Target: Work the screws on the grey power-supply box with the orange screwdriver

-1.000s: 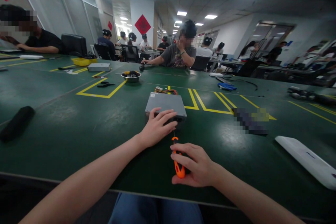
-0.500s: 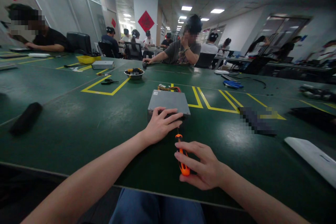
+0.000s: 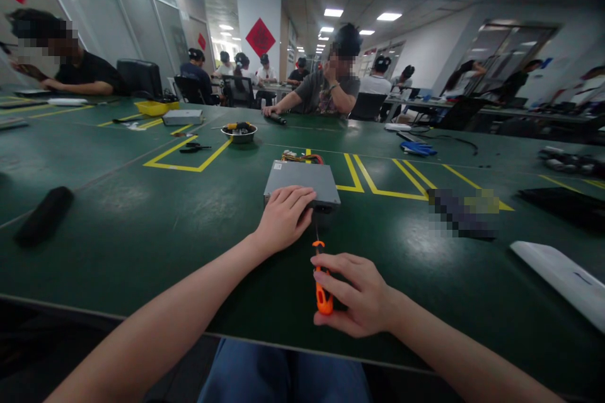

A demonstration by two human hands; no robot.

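My left hand (image 3: 285, 218) lies flat on top of a grey metal power supply unit (image 3: 302, 180), near its front edge, holding nothing. A bundle of coloured wires (image 3: 301, 158) comes out behind the unit. My right hand (image 3: 353, 294) sits just in front of it, fingers closed around an orange-handled screwdriver (image 3: 322, 297). The thin shaft points up towards the unit's front edge, with its tip apart from the metal or hidden by shadow.
The green bench mat (image 3: 142, 252) carries yellow tape outlines. Further off are a steel bowl of tools (image 3: 239, 133), black scissors (image 3: 195, 148), a black padded strip (image 3: 45, 215), a white panel (image 3: 562, 280) and blue gloves (image 3: 418, 148). Co-workers sit across the bench.
My left hand has slid back from the unit's front edge and now lies flatter on its top. The screwdriver stands a little more upright in my right hand.
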